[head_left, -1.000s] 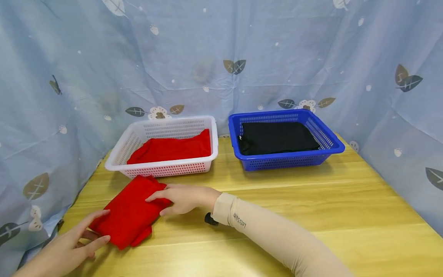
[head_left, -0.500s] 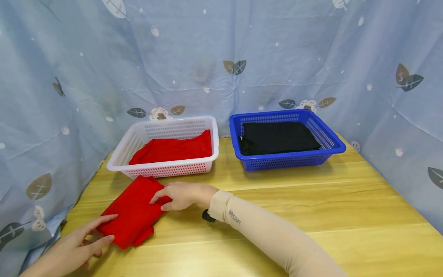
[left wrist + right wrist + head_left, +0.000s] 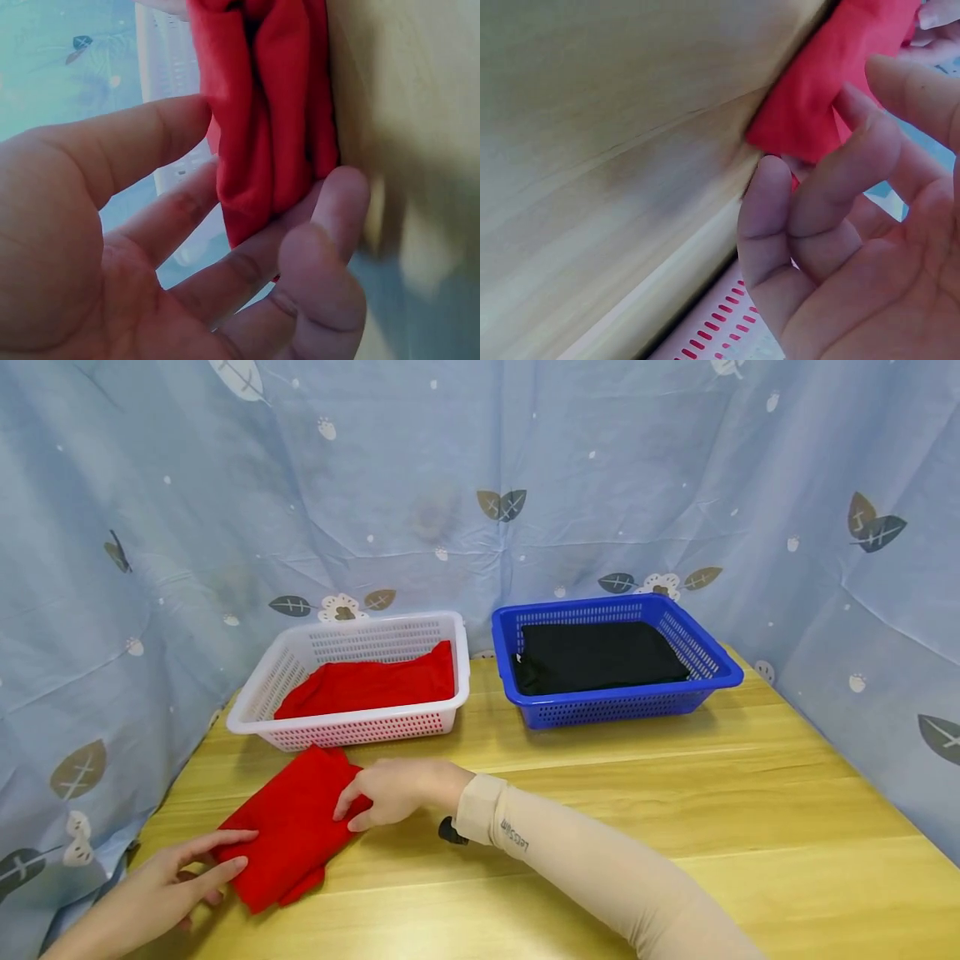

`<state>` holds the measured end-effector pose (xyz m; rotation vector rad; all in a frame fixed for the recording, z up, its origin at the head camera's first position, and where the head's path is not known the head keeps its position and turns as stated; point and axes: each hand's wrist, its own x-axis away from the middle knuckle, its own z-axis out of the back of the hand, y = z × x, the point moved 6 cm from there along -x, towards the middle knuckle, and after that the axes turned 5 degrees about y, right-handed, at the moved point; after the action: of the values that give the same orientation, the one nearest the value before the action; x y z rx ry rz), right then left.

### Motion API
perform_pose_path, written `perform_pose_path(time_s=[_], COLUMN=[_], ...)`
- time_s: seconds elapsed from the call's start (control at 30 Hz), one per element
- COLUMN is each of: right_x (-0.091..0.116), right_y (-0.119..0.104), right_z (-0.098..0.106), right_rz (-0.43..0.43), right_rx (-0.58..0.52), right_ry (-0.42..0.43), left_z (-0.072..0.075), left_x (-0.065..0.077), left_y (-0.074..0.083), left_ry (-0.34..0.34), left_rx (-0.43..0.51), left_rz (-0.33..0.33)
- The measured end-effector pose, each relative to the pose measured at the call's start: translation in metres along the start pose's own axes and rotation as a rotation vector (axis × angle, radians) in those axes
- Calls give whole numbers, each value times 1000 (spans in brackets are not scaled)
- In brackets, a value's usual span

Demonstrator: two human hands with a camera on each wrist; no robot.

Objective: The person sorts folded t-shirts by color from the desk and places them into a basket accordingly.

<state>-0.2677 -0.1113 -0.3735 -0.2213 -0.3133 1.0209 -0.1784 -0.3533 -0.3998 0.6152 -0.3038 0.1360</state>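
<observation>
A folded red cloth (image 3: 292, 827) lies at a slant on the table, in front of the white basket. My left hand (image 3: 161, 885) holds its near left corner. In the left wrist view, one finger touches the upper side of the red layers (image 3: 262, 112), while other fingers curl in at the lower side. My right hand (image 3: 393, 789) grips the cloth's right edge with bent fingers, and part of that hold is hidden under the hand. The right wrist view has the curled fingers (image 3: 769, 195) close round the cloth's end (image 3: 795, 127), near the tabletop.
Behind the cloth stands a white perforated basket (image 3: 360, 720) with red fabric (image 3: 367, 683) inside. To its right is a blue basket (image 3: 622, 702) holding black fabric (image 3: 600, 656). A patterned blue curtain (image 3: 420, 460) hangs round the back and sides of the wooden table (image 3: 600, 827).
The cloth has turned slightly, its near corner moving a little toward me. My left hand has moved a little further onto its corner; the right hand stays at its right edge. The baskets keep their places.
</observation>
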Motion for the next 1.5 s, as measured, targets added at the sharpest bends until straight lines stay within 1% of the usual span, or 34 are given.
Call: perform_pose_path(time_s=[0.17,0.27,0.33,0.43,0.5,0.57,0.77,0.9,1.03,1.13,1.2,1.33,1.4,1.5], right_x=[6,11,15,21,24,26,28,27,27,29,31,40,47,59], right_y=[-4,-5,-4,-1,3,8,22,27,29,32,35,40,43,48], right_z=[-2,-4,-5,-5,-4,-2,3,1,-2,-4,-6,-8,-8,-10], right_rz=[47,75,76,83,79,75,41,32,38,34,30,37,40,23], right_rx=[-57,-125,-169,-233,-257,-257,-166,-162,-236,-296,-329,-392,-426,-517], right_ry=[-44,-80,-98,-105,-88,-57,51,52,31,20,8,-11,-14,-27], left_z=[-2,-3,-3,-4,-4,-5,-6,-9,-12,-14,-17,-21,-24,-29], left_x=[-2,-3,-4,-6,-8,-9,-11,-13,-13,-13,-13,-13,-13,-13], left_y=[1,2,3,4,5,7,13,19,25,28,29,35,41,49], left_ry=[12,8,5,1,3,2,9,12,1,-7,-16,-42,-62,-96], left_rx=[0,3,1,-11,-20,-25,-15,28,62,74,90,110,116,127], left_rz=[-11,-17,-10,-9,-5,-16,-38,-63,-90,-87,-80,-97,-116,-162])
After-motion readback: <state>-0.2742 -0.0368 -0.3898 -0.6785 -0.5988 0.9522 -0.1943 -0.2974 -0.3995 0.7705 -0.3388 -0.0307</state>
